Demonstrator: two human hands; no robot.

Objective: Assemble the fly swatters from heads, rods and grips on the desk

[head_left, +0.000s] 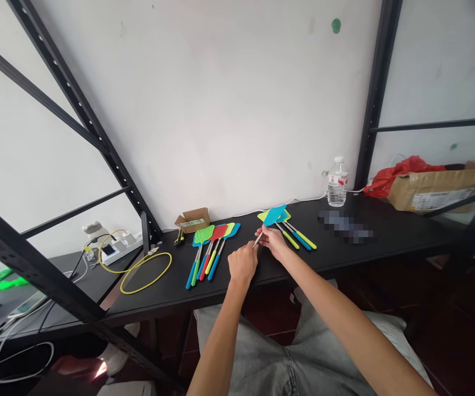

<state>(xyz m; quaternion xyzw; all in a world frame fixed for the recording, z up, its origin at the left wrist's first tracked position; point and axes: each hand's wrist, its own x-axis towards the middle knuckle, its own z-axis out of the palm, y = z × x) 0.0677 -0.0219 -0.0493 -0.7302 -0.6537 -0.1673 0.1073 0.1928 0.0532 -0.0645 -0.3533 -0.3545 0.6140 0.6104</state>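
Observation:
A fly swatter with a blue head (276,215) is held in both hands above the black shelf top (237,291). My left hand (243,262) is closed around its handle, which the fingers hide. Higher up, the fingers of my right hand (271,240) pinch its thin metal shaft just below the head. Behind and right of my right hand lie several more swatters with yellow and blue handles (300,240). Left of my left hand, several swatters with green, red, yellow and blue heads (218,231) lie side by side, partly overlapping, their handles toward me.
A small open cardboard box (192,221) stands by the wall. A yellow cable (146,290) loops at left near a white power strip (121,247). On the right are a water bottle (337,184), a blurred item (345,226) and a large cardboard box (435,190). Black metal posts (375,93) flank the shelf.

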